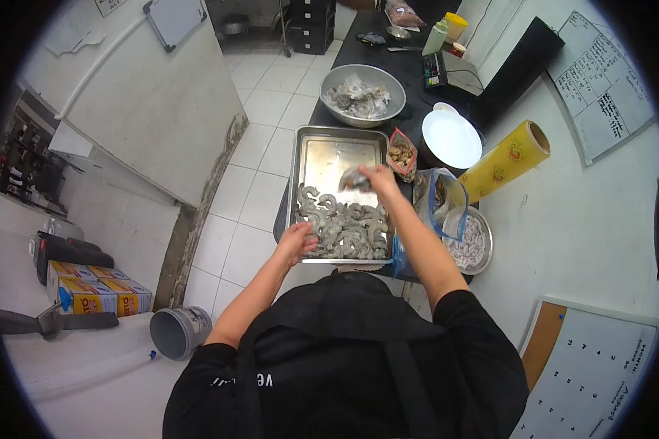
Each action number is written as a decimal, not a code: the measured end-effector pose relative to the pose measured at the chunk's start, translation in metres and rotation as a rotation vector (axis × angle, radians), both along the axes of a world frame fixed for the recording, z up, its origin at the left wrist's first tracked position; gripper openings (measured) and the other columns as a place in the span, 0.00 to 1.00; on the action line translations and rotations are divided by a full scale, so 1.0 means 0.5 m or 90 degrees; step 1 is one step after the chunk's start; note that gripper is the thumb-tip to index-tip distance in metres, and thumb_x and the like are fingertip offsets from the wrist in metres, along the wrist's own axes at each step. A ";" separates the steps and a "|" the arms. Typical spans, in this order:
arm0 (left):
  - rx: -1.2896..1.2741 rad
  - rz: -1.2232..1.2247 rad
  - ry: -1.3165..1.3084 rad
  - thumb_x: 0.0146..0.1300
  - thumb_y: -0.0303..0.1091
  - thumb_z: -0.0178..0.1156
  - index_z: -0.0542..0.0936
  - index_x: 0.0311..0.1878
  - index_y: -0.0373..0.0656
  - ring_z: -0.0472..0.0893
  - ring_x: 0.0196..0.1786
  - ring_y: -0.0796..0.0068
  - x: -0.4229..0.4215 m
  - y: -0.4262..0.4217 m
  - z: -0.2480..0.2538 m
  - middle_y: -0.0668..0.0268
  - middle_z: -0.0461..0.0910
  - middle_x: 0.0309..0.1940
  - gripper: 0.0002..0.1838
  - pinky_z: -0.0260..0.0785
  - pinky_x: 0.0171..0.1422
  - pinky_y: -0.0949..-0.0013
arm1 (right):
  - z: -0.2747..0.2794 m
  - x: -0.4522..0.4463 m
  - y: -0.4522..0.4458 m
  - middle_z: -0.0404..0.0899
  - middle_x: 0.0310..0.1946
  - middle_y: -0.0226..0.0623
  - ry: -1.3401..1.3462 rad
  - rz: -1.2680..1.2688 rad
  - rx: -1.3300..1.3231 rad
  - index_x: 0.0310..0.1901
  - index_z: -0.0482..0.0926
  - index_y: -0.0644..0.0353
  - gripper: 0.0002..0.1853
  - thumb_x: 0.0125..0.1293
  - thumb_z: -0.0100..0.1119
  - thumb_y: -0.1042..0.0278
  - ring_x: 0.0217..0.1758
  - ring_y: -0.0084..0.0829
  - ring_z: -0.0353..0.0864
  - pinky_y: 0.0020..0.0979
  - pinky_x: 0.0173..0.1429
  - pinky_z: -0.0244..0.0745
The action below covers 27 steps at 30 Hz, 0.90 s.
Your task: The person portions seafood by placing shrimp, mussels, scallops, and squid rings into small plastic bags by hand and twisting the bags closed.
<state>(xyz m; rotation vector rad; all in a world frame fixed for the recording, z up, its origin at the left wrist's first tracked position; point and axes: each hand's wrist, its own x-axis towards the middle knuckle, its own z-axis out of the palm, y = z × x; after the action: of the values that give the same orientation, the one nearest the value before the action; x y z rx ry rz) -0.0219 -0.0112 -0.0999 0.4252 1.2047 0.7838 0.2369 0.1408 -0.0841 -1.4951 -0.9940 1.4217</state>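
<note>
A metal tray [342,157] holds many grey shrimp [344,230] laid across its near half, while bare metal shows in the far half. My right hand [378,180] is over the middle of the tray, its fingers closed on a grey shrimp [354,180] that is smeared by motion. At the tray's left edge, my left hand [296,244] has its fingers apart beside the nearest shrimp and holds nothing. Beyond the tray, a metal bowl [329,102] contains more greyish shrimp with what looks like clear plastic.
Right of the tray are an opened bag of brownish pieces [401,155], a clear zip bag [447,201] and a bowl of pale shrimp [468,241]. A white oval dish [452,137], a yellow film roll [507,159] and a scale [450,73] stand farther along the dark counter.
</note>
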 end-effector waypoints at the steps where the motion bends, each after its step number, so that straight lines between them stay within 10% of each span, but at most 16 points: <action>1: -0.002 -0.002 -0.005 0.65 0.43 0.58 0.63 0.61 0.38 0.78 0.46 0.63 -0.001 -0.002 0.000 0.57 0.71 0.52 0.27 0.77 0.46 0.65 | -0.026 0.021 0.073 0.79 0.31 0.35 -0.030 -0.005 0.052 0.36 0.76 0.63 0.17 0.58 0.68 0.58 0.30 0.29 0.78 0.36 0.29 0.80; 5: -0.011 0.005 -0.019 0.65 0.40 0.58 0.67 0.60 0.39 0.78 0.44 0.65 -0.004 -0.011 0.002 0.59 0.72 0.50 0.24 0.76 0.47 0.63 | 0.184 0.043 0.197 0.76 0.41 0.41 0.096 -0.059 0.152 0.45 0.74 0.65 0.26 0.58 0.66 0.50 0.32 0.29 0.77 0.34 0.32 0.80; 9: -0.026 0.032 -0.004 0.65 0.37 0.57 0.69 0.57 0.41 0.78 0.42 0.68 -0.005 -0.018 0.002 0.62 0.73 0.46 0.20 0.76 0.44 0.65 | 0.289 0.105 0.231 0.77 0.46 0.52 -0.249 -0.173 0.151 0.61 0.65 0.73 0.47 0.52 0.64 0.36 0.45 0.38 0.81 0.33 0.32 0.81; 14: -0.034 -0.011 0.024 0.65 0.37 0.56 0.71 0.55 0.43 0.78 0.40 0.69 -0.006 -0.004 -0.014 0.64 0.74 0.47 0.17 0.75 0.40 0.68 | 0.284 0.159 0.076 0.82 0.36 0.34 0.021 0.067 0.107 0.48 0.77 0.61 0.18 0.67 0.57 0.54 0.35 0.25 0.81 0.24 0.40 0.76; 23: 0.373 -0.514 0.081 0.67 0.44 0.55 0.79 0.55 0.49 0.66 0.66 0.62 0.152 0.035 0.157 0.55 0.71 0.59 0.17 0.58 0.67 0.61 | 0.205 0.262 -0.302 0.82 0.25 0.34 -0.449 0.382 -0.230 0.32 0.82 0.66 0.16 0.65 0.57 0.58 0.23 0.22 0.79 0.24 0.27 0.76; 27: 0.470 -0.756 0.082 0.69 0.45 0.52 0.78 0.58 0.50 0.58 0.72 0.61 0.248 0.044 0.159 0.50 0.65 0.66 0.19 0.51 0.72 0.62 | 0.160 0.222 -0.395 0.83 0.27 0.37 -0.180 0.374 -0.250 0.36 0.83 0.67 0.14 0.66 0.56 0.62 0.28 0.26 0.83 0.26 0.35 0.80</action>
<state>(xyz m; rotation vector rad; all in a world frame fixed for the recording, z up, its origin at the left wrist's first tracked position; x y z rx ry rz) 0.1023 0.0110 -0.0203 1.6235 0.5330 0.1059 0.3480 -0.0567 -0.0041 -1.8122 -1.4768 1.9367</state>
